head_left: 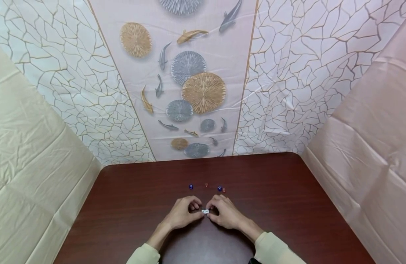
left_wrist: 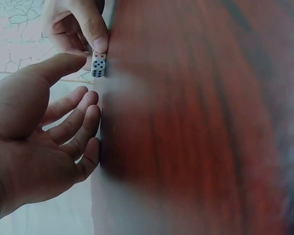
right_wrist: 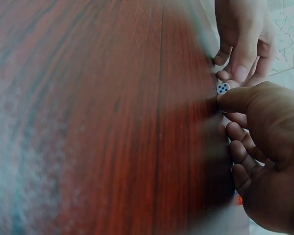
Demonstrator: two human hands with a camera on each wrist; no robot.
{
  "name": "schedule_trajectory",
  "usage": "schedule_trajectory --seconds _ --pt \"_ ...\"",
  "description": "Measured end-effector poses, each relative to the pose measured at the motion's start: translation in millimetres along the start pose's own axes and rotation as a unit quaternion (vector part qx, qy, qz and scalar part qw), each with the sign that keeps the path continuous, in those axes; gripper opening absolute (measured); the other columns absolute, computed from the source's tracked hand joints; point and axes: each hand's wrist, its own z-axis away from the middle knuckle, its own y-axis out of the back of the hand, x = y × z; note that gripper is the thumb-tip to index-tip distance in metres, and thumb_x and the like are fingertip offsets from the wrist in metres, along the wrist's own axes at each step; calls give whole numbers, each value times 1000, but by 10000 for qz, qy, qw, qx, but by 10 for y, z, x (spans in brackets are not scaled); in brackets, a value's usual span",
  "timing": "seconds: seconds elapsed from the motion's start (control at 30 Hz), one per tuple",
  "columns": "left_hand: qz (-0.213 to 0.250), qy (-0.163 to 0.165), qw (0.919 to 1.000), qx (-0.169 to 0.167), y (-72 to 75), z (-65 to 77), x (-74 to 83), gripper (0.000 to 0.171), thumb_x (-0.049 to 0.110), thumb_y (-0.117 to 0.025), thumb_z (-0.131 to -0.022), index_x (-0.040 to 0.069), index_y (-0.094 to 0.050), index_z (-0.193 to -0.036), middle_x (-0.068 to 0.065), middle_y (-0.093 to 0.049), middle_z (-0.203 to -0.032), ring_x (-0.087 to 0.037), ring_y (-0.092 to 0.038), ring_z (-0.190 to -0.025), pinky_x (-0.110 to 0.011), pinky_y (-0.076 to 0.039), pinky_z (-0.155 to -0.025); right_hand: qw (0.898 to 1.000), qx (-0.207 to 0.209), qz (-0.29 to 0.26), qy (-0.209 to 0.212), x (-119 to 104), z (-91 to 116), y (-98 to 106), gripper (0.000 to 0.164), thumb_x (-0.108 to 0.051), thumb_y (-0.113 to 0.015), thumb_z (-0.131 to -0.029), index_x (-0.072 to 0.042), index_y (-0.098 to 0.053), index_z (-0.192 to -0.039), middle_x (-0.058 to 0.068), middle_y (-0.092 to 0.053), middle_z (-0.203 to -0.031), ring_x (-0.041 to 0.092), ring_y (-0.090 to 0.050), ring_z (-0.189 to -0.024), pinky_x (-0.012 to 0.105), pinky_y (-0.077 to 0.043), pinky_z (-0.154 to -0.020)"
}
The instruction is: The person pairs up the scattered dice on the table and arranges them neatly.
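Observation:
Two small white dice lie side by side on the dark red-brown table, a right white die (head_left: 207,211) and a left white die (head_left: 203,211). My right hand (head_left: 225,212) pinches the right one, thumb on the near side and forefinger on the far side. Dark pips show on a white die (left_wrist: 98,67) in the left wrist view, just below the right thumb. My left hand (head_left: 184,213) curves loosely around the left side of the dice. Its thumb tip is close beside them, and its fingers are spread apart with nothing between them.
Beyond the hands stand a blue die (head_left: 191,186) at the left, a red die (head_left: 206,184) in the middle, and a second blue die (head_left: 220,188) beside another red die (head_left: 224,190) at the right. Patterned cloth walls (head_left: 279,91) enclose the table (head_left: 130,190).

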Motion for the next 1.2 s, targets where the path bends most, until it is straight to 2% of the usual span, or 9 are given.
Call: schedule_trajectory --seconds 0.23,0.43,0.57,0.83,1.2 --pt "52 -79 9988 477 111 -3 -56 28 16 -88 -97 4 -78 -120 -7 -81 -105 -22 -76 -95 -32 -62 -88 10000 59 18 31 -2 4 -3 12 -17 -89 -96 -16 -81 -106 -6 -69 -98 11 -59 -97 32 -43 -90" --pt "25 167 9960 879 223 -49 -137 29 16 -89 -96 5 -78 -120 -6 -81 -105 -20 -77 -96 -35 -64 -89 9999 99 56 40 6 5 -7 13 -17 -89 -95 -16 -81 -105 -8 -68 -98 10 -59 -97 31 -44 -89" --pt "26 385 9945 976 283 -112 -186 28 16 -90 -96 5 -79 -120 -6 -80 -105 -19 -76 -98 -36 -63 -91 9999 116 47 48 7 6 -9 13 -17 -89 -95 -16 -81 -105 -8 -69 -98 10 -60 -97 31 -44 -90" --pt "-135 533 9935 997 337 -262 -264 22 12 -89 -96 6 -80 -115 -9 -80 -105 -18 -73 -97 -34 -60 -90 9999 129 34 55 6 8 -13 14 -18 -89 -94 -17 -81 -105 -10 -68 -97 8 -59 -97 31 -44 -90" --pt "-467 469 9920 1079 346 -421 -350 19 5 -89 -94 5 -80 -111 -11 -79 -105 -23 -73 -98 -38 -60 -92 10000 80 1 44 -7 9 8 13 -17 -89 -95 -17 -81 -106 -10 -68 -98 6 -58 -97 30 -44 -89"
